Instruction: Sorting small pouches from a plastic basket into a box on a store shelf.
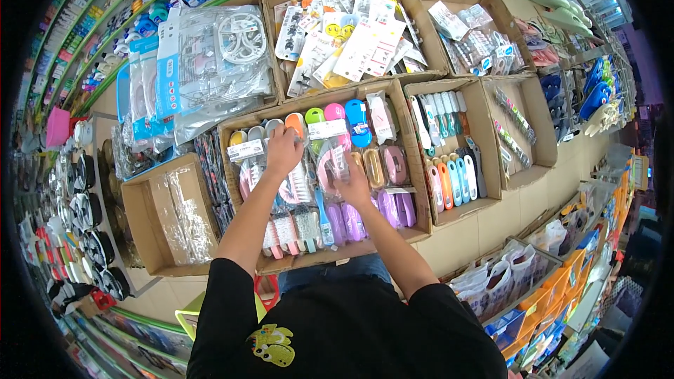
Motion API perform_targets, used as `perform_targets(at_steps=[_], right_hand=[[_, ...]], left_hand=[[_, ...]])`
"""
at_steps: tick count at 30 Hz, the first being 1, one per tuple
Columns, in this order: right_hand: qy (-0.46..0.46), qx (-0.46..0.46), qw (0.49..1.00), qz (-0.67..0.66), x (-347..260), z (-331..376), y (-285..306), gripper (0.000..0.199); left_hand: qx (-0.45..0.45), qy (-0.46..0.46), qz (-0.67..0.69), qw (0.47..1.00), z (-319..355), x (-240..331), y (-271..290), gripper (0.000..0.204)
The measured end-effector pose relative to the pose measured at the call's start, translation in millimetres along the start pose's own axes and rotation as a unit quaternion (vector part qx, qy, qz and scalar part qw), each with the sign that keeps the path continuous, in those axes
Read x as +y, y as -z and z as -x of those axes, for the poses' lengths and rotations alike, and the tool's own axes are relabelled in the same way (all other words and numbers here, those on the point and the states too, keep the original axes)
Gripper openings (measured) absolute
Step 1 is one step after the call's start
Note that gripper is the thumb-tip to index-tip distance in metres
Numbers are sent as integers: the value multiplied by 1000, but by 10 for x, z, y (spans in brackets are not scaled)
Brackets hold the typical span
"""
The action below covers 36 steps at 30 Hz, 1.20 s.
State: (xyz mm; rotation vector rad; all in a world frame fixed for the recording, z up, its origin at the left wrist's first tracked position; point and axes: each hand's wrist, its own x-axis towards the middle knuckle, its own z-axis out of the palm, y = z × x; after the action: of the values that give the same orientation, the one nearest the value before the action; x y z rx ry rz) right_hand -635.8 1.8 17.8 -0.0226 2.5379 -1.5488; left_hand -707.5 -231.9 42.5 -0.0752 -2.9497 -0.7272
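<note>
A cardboard box [420, 200] of packaged brushes stands in front of me. My left hand [283, 151] bends its fingers over the top of a clear-packed brush with white bristles [298, 184], beside an orange-backed brush [295, 123]. To its right, my right hand [353, 181] closes on the side of a clear pack holding a pink brush [327, 170]; its white label [327, 128] lies above. Green, pink and blue brushes [359, 125] line the far side. Purple brushes [353, 221] and a light blue-handled brush [324, 219] lie nearer me.
Behind stands a box of carded goods [344, 42]; bagged plastic items [210, 63] are piled at far left. An open box [168, 217] lined with clear film sits at left. Handled brushes [456, 179] fill the right-hand box. Shelves [91, 35] and orange bins [562, 288] surround the boxes.
</note>
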Motion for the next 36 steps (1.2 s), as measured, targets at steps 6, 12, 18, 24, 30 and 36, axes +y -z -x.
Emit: perform_targets(at_steps=[6, 12, 18, 24, 30, 36], right_hand=[[-12, -27, 1000, 5, -14, -16, 33, 85], [18, -27, 999, 41, -123, -14, 37, 88], [28, -16, 999, 32, -95, -4, 18, 89], [12, -38, 998, 40, -73, -19, 12, 89], [21, -25, 999, 23, -40, -19, 10, 88], [6, -52, 998, 33, -70, -38, 47, 89]], left_hand=[[15, 12, 13, 1000, 22, -45, -20, 24], [-15, 30, -8, 999, 20, -1, 30, 33], [2, -45, -67, 997, 139, 98, 72, 46], [-42, -67, -107, 991, 282, 51, -8, 43], [-65, -76, -146, 984, 277, 114, 22, 43], [-117, -64, -158, 978, 208, 105, 27, 42]])
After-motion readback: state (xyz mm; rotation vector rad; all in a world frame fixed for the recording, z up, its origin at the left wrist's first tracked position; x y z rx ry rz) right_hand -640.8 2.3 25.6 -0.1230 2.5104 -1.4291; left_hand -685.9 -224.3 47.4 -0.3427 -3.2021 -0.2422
